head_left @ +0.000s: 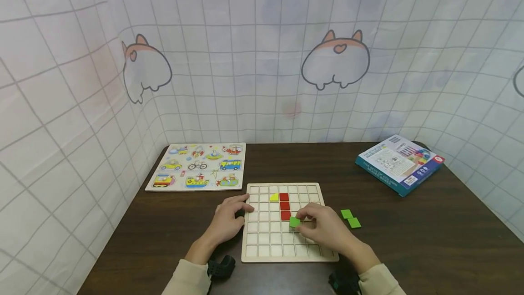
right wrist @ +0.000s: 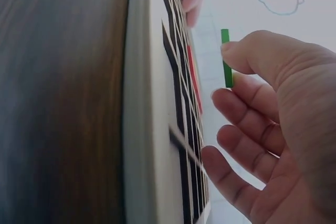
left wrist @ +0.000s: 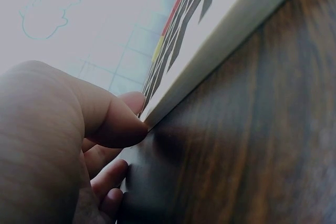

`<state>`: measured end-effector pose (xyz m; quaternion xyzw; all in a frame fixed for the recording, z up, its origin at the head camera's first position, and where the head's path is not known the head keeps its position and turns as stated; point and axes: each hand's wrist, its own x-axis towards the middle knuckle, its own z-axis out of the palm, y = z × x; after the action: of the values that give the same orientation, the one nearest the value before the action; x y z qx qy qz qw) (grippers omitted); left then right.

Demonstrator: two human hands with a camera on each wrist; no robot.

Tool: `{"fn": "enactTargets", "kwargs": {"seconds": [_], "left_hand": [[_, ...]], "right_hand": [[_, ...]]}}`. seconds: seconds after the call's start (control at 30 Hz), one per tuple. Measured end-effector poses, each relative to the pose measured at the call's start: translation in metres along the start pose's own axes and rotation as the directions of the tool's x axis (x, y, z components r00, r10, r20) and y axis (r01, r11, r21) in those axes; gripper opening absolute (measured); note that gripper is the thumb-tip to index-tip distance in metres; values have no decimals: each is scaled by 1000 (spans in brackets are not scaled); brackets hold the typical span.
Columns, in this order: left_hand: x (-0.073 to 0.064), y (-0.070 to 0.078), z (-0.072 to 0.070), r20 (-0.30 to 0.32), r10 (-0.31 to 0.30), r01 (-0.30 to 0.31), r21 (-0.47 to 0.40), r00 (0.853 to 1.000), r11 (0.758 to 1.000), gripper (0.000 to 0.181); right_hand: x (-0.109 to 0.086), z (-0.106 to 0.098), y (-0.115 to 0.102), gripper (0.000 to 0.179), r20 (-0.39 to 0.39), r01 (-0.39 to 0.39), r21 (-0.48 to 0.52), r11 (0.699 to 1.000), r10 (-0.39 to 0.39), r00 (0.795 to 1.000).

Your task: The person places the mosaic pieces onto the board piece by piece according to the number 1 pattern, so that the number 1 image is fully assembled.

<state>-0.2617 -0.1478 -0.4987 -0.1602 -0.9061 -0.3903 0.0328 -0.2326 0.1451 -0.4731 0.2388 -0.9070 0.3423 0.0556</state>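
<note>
A pale wooden grid board lies flat before me. Three red squares form a column in its cells, and a yellow piece sits left of the topmost one. My right hand pinches a green square tile between thumb and fingertips. In the right wrist view this tile stands on edge above the board's surface, its other fingers loosely spread. My left hand rests at the board's left edge, relaxed fingers touching the rim; its thumb lies against the board's side.
Two green tiles lie on the dark table right of the board. A picture puzzle board with vehicles is at the back left. At the back right lies a blue and white box. A grid-patterned cloth hangs behind.
</note>
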Motion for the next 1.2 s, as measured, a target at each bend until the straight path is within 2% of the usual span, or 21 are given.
{"fn": "enactTargets", "kwargs": {"seconds": [0.4, 0.63, 0.87, 1.2], "left_hand": [[1, 1, 0, -2, -4, 4, -1, 1000, 1000, 35], [1, 0, 1, -2, -6, 6, 10, 1000, 1000, 35], [0, 0, 1, -9, 30, -30, 10, 1000, 1000, 33], [0, 1, 0, -6, 15, -14, 24, 1000, 1000, 33]], "right_hand": [[8, 10, -14, 13, 33, 14, -8, 1000, -14, 999], [14, 18, -19, 14, 43, 32, -57, 998, -29, 999], [18, 23, -25, 15, 63, 22, -100, 995, -16, 998], [21, 28, -26, 12, 72, 39, -131, 991, -30, 997]]}}
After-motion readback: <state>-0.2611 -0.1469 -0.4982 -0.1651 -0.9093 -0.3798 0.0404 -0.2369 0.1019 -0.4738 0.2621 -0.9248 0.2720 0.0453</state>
